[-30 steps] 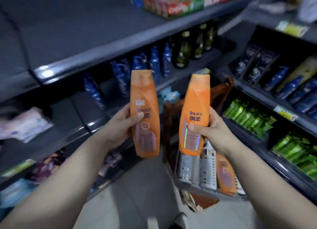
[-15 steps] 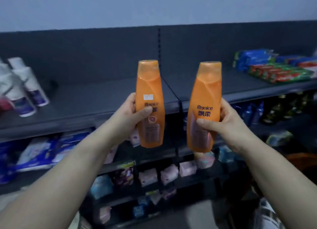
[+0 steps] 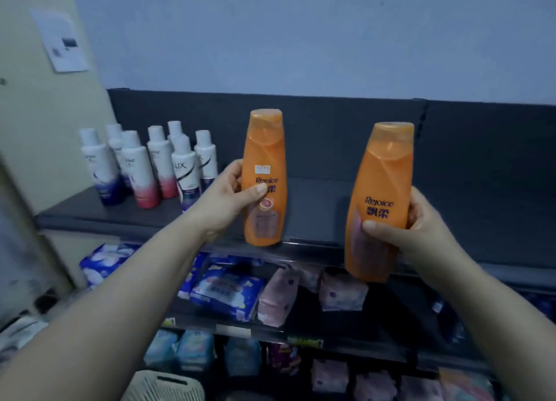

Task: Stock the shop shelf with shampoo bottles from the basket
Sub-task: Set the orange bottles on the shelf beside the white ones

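Head view: two handheld shampoo bottles [image 3: 264, 148]

2 orange shampoo btls [image 3: 264, 148], 7 white btls [image 3: 186, 172], 2 hands [image 3: 228, 196], 1 basket [image 3: 162, 385]

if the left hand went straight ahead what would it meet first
Probably the dark back panel (depth unclear): the left hand and its orange bottle face bare top shelf right of the white bottles.

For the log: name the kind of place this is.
Probably a shop's toiletries aisle: a dark shelf with white bottles, wrapped packs beneath it, price tags under those.
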Action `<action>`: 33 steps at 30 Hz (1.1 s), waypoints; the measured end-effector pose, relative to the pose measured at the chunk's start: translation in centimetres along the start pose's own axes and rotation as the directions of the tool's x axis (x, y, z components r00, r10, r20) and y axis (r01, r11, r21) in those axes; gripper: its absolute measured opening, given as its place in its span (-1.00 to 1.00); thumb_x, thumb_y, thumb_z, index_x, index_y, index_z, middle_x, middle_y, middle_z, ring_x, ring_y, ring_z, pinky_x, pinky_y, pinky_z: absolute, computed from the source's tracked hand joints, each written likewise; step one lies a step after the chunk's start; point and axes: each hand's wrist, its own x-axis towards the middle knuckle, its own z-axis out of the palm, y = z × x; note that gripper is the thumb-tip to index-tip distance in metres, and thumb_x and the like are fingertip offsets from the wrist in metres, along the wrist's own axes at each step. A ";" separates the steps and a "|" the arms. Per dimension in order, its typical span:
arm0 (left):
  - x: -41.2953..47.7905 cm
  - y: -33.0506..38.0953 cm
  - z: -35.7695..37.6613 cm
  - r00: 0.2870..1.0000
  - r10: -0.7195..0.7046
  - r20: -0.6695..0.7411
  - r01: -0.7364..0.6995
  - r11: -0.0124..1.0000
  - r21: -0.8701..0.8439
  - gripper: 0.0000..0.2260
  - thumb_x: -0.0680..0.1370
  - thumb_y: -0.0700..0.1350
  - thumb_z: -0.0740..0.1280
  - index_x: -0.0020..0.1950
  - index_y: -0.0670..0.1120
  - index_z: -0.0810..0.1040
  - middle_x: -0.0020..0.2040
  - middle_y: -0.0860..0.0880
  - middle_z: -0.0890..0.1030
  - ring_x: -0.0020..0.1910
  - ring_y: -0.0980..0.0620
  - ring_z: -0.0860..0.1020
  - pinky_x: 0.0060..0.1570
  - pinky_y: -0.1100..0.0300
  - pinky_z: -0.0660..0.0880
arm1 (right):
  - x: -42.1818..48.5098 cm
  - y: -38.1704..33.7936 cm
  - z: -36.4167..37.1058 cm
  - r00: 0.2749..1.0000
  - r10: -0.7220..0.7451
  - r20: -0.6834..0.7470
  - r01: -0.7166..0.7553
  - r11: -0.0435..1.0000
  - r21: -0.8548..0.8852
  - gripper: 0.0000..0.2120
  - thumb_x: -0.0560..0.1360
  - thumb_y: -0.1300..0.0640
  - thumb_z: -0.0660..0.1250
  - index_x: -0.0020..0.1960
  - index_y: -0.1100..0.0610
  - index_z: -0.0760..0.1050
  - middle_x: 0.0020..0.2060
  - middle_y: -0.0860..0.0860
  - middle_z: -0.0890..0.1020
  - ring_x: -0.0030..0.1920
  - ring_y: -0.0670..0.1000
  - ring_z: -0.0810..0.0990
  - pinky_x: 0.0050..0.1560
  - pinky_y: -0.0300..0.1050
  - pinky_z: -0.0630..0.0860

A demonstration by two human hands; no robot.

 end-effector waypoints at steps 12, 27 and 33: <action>5.9 -4.4 -6.1 0.991 -0.109 -0.080 0.111 0.993 0.029 -0.45 0.41 -0.08 0.46 0.35 -0.15 0.39 0.17 -0.19 0.60 0.16 -0.14 0.58 0.13 -0.01 0.52 | 13.2 2.3 5.8 0.983 -0.106 0.152 0.091 0.990 0.104 -0.50 0.32 0.36 0.53 0.15 0.07 0.44 -0.04 0.02 0.66 -0.08 -0.08 0.66 -0.09 -0.17 0.60; 6.4 -5.9 -7.2 0.993 -0.112 -0.028 0.110 0.990 -0.087 -0.22 0.29 0.04 0.60 0.38 -0.17 0.34 0.23 -0.23 0.57 0.20 -0.14 0.56 0.15 0.04 0.53 | 22.8 8.4 15.7 0.922 -0.066 0.380 0.022 0.992 0.121 -0.51 0.44 0.31 0.43 0.18 -0.08 0.30 0.07 0.04 0.59 0.10 0.02 0.62 0.17 0.14 0.55; 6.3 -5.7 -7.7 0.994 -0.104 0.023 0.106 0.990 -0.095 -0.26 0.35 0.03 0.56 0.39 -0.20 0.33 0.20 -0.17 0.59 0.18 -0.10 0.56 0.16 0.06 0.52 | 23.8 8.5 18.5 0.926 -0.060 0.372 0.046 0.998 0.047 -0.44 0.45 0.17 0.46 0.29 -0.13 0.23 0.11 -0.08 0.56 0.15 -0.05 0.58 0.16 0.14 0.56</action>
